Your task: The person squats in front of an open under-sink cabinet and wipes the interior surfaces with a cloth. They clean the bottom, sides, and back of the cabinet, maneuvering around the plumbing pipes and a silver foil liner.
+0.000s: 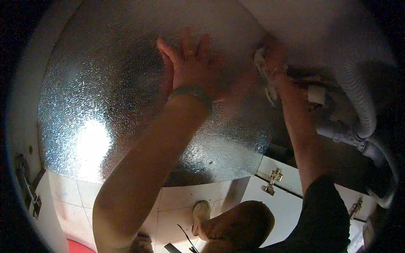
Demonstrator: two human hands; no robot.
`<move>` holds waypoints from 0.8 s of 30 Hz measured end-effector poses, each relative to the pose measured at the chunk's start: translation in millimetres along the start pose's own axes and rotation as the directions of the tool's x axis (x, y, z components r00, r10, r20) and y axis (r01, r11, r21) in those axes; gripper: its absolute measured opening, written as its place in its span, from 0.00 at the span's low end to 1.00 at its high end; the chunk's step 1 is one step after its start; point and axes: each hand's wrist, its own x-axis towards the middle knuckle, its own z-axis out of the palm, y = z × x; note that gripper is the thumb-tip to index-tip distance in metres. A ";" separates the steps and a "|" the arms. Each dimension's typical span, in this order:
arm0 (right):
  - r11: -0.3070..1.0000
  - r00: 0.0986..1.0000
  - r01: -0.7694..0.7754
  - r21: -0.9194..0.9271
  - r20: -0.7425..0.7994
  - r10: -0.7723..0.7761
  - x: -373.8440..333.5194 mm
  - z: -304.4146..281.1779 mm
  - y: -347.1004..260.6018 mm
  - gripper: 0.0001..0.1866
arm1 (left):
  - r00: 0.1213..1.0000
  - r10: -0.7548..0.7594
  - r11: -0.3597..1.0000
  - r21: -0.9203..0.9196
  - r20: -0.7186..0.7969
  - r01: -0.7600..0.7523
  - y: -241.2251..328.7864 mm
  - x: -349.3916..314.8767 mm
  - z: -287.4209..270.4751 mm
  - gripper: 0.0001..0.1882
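My left hand [192,67] rests on a shiny, textured silver sheet [122,97], its fingers apart and nothing in them. A dark band [190,93] circles that wrist. Farther right, where the sheet's edge meets the pale cabinet wall, my right hand [274,57] is closed around a pale crumpled cloth [260,63]. Part of the cloth hangs toward the sheet. Dim light and blur hide the right fingertips.
A grey corrugated drain hose [358,97] joins a pipe fitting [341,135] at the right, near a small white block [316,94]. White cabinet doors [270,211] with metal hinges [273,181] stand open. Below are floor tiles [177,211], my bent knee and a red object [78,246].
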 end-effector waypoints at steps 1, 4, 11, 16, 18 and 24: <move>0.997 0.998 0.048 -0.062 -0.042 -0.050 -13.2 -3.9 3.5 0.13 | 1.000 0.012 1.000 0.019 -0.016 -0.011 1.4 0.9 -0.3 0.48; 0.974 0.991 0.086 -0.210 -0.085 -0.106 -7.1 -8.9 16.9 0.13 | 0.998 0.041 0.998 0.059 -0.051 -0.038 5.6 0.7 0.8 0.48; 0.766 0.970 0.217 -0.605 0.045 -0.239 -13.0 -4.6 55.7 0.15 | 0.994 0.047 0.999 0.032 -0.102 -0.044 6.8 2.6 4.7 0.48; 0.993 0.986 0.104 0.048 0.127 -0.109 0.8 -29.5 0.9 0.14 | 0.997 0.029 0.997 0.067 -0.069 -0.024 3.9 -1.8 5.5 0.48; 0.990 0.990 -0.141 0.002 0.006 0.141 9.3 -35.6 27.2 0.13 | 0.995 0.079 0.996 0.055 -0.068 -0.075 7.9 0.3 -7.1 0.48; 0.979 0.981 -0.163 -0.120 -0.127 0.148 -27.1 -27.2 53.2 0.14 | 0.994 0.071 0.997 0.027 -0.081 -0.069 7.6 3.8 -5.3 0.48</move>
